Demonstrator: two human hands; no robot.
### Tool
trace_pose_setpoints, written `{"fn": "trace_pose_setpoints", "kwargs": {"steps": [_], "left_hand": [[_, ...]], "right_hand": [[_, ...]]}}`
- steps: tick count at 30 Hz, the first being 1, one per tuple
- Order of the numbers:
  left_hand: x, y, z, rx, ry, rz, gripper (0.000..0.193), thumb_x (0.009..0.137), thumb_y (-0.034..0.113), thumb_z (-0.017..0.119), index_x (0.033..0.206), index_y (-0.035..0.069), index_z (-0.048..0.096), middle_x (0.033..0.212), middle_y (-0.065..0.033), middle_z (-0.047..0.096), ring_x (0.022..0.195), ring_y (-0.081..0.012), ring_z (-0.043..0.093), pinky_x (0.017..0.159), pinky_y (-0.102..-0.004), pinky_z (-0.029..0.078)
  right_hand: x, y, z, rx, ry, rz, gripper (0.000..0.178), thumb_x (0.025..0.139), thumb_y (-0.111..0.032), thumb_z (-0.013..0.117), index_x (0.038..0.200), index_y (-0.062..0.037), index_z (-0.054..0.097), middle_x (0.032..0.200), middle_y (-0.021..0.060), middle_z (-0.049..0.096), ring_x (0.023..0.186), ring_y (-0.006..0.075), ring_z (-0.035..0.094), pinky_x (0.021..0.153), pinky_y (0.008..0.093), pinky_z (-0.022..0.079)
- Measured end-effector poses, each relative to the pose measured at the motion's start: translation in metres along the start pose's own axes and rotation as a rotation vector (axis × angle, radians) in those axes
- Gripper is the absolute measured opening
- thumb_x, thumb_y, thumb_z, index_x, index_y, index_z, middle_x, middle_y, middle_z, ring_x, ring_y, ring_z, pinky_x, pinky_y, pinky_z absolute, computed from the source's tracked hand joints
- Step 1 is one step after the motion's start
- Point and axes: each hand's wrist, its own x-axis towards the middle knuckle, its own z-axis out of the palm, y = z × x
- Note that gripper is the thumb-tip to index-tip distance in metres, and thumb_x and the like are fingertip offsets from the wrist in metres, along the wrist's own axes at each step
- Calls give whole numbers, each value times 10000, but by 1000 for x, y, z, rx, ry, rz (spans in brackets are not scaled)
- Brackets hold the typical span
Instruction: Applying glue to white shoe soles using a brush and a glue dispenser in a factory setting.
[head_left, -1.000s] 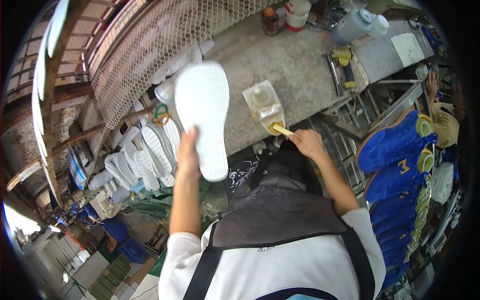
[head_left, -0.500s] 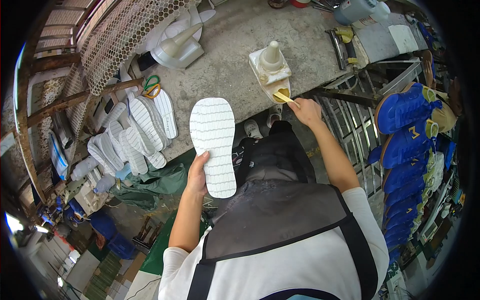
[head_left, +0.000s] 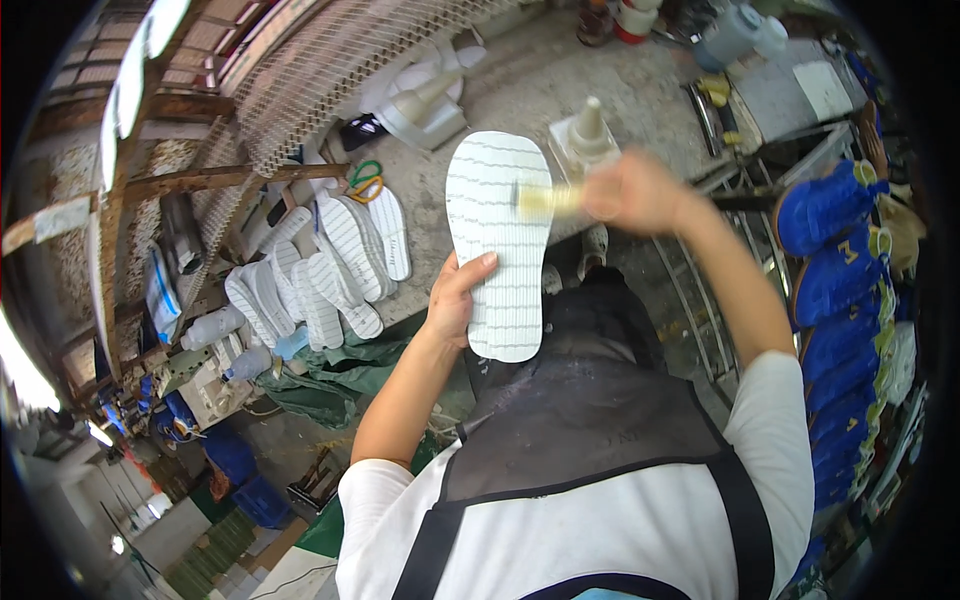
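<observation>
Now that the right hand (head_left: 632, 190) has left the glue pot (head_left: 585, 140) on the bench, its gripped brush (head_left: 548, 198) sweeps the white sole (head_left: 497, 240) held up in the left hand (head_left: 455, 300), so gluing appears underway.

The shoe sole (head_left: 497, 240) in my left hand (head_left: 455, 300) looks like soft white foam, matt, with thin dark lines pressed across it. The brush (head_left: 548, 198) in my right hand (head_left: 632, 190) has pale yellow bristles, but it is blurred. My apron (head_left: 590, 420) is dark cloth, a bit shiny where it is worn. The table (head_left: 520, 90) is grey, rough and dull, like stone. The fence (head_left: 330, 70) behind it is thin metal wire. The beams (head_left: 200, 180) look like old rough wood. The blue shoes (head_left: 830, 280) look like smooth cloth.
</observation>
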Motion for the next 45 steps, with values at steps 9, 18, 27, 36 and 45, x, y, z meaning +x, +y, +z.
{"fn": "trace_pose_setpoints", "kwargs": {"steps": [9, 18, 27, 36, 45], "left_hand": [[-4, 45, -7, -500, 78, 91, 391, 873, 200, 525, 1211, 5, 499, 1053, -130, 636, 888, -247, 647, 770, -378, 542], [-53, -8, -37, -148, 43, 214, 652, 759, 171, 611, 1318, -50, 360, 1204, -167, 554, 1066, -275, 572, 910, -388, 461], [-73, -15, -60, 39, 90, 49, 684, 725, 232, 687, 1288, -29, 398, 1191, -156, 558, 1051, -262, 572, 906, -393, 455], [-12, 35, -13, 235, 168, 165, 647, 717, 227, 668, 1259, -23, 418, 1120, -139, 577, 982, -262, 590, 857, -389, 480], [152, 146, 112, 175, 264, 334, 494, 810, 251, 585, 1216, 9, 444, 1099, -160, 580, 954, -303, 600, 830, -435, 500]], "right_hand": [[-15, -44, 60, 186, 53, -294, 242, 783, -293, 664, 681, -80, 605, 591, 104, 576, 521, 245, 584, 493, 325, 444], [10, -52, -1, 237, -55, -238, 305, 848, -334, 587, 815, -38, 656, 665, 85, 620, 589, 165, 569, 598, 300, 436], [39, -73, -3, -307, 13, -49, 397, 813, -414, 583, 756, -32, 679, 644, 151, 617, 623, 284, 610, 593, 393, 465], [40, -89, -40, -539, 222, -264, 349, 820, -422, 576, 761, -90, 666, 612, 108, 613, 575, 303, 601, 529, 405, 463], [-69, 5, 25, -34, 467, -49, 265, 785, -302, 662, 649, -96, 565, 554, 106, 563, 511, 286, 587, 462, 387, 438]]}}
